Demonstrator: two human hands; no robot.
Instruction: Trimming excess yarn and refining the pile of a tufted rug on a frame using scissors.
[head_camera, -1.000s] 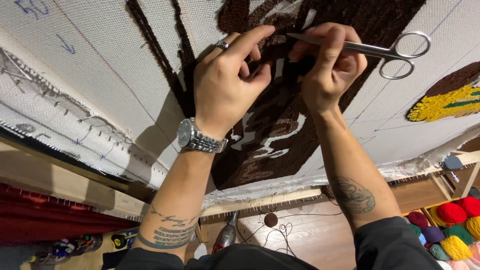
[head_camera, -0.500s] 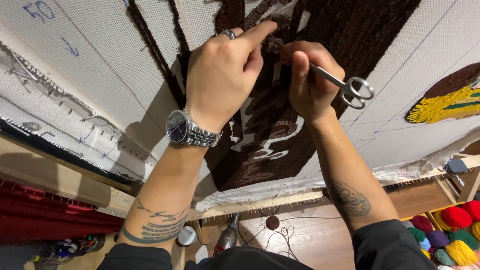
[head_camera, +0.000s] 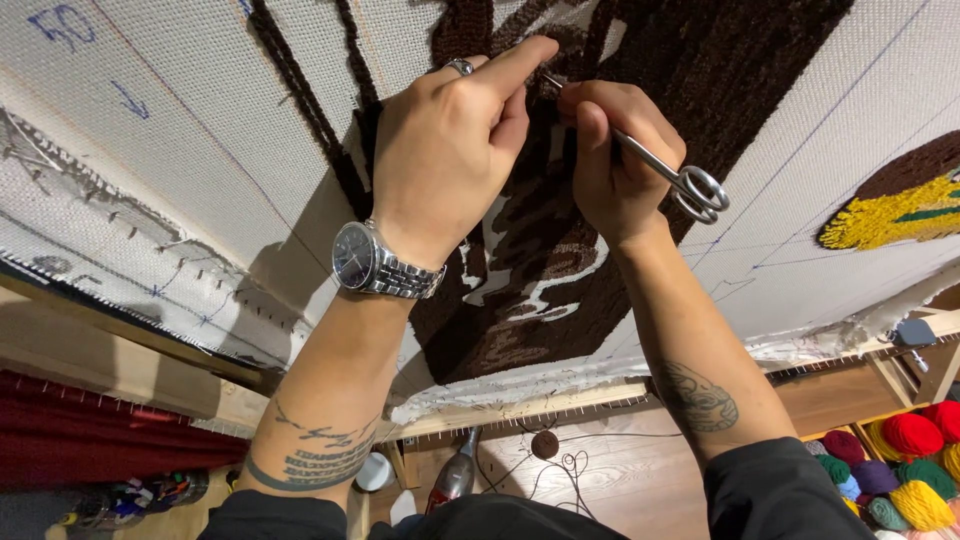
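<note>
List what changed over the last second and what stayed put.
The right hand turned the scissors from lying flat across, handles out to the right, to pointing tips-first into the dark brown pile. The left hand slid its forefinger up beside the tips. Both hands stayed on the rug; the scissors were never let go.

Both hands crowd one spot on the brown tufted patch (head_camera: 640, 150), scissors (head_camera: 660, 170) jutting rightward there. White backing cloth (head_camera: 200, 150) lies open to the left (pins line its lower edge). The wooden frame bar (head_camera: 520, 410) bounds it below.
</note>
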